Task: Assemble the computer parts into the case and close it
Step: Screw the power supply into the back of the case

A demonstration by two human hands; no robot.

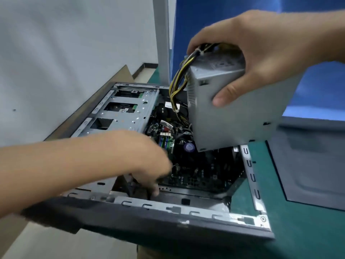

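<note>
The open case (pixel 186 210) lies on its side on the green table (pixel 298 230), filling the middle and lower part of the frame, with its near corner hanging past the table edge at lower left. Above its upper right corner the right hand (pixel 261 49) grips the grey power supply (pixel 229 116) from the top, thumb pressed on the near face and fingers curled over the far end; the box is tilted and held clear of the case rim, covering the upper right part of the interior from view. A bundle of yellow and black cables (pixel 177 81) loops out of its upper end and drops into the case. Below them lies the dark motherboard (pixel 201 171), and the metal drive cage (pixel 119 113) takes up the upper left of the case. The left hand (pixel 149 165) reaches in from the left edge of the frame, fingers pointing down beside the near wall (it is too blurred to tell whether they hold anything). Its forearm crosses over the lower left of the case and hides that part. To the right a grey side panel (pixel 308 165) lies flat on the table, just beside the case. Behind are a white wall (pixel 65 43), a grey post (pixel 162 34) and a blue partition (pixel 205 19).
</note>
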